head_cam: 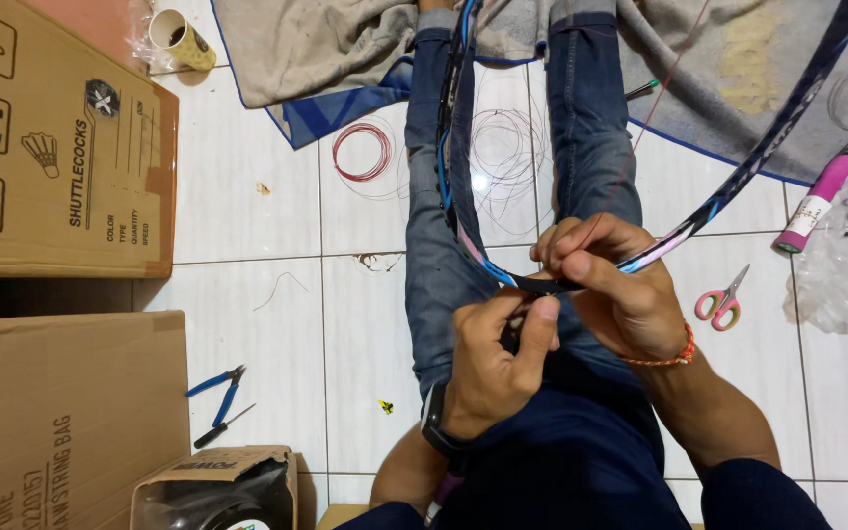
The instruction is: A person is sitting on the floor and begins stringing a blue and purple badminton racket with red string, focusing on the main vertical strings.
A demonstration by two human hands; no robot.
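A dark badminton racket frame (738,177) with blue and pink markings lies across my lap, its hoop reaching up over my jeans-clad legs. My right hand (615,285) grips the near end of the hoop from the right, an orange cord bracelet on its wrist. My left hand (498,358) pinches the same spot of the frame from below with thumb and fingers; a dark watch sits on that wrist. Thin string trails from the frame; whether my fingers hold it is too small to tell.
Coils of red string (363,152) and pale string (507,147) lie on the white tile floor. Blue pliers (218,385) and an awl sit at the left, pink scissors (721,302) at the right. Cardboard boxes (56,137) line the left; another racket handle (817,201) is at the right.
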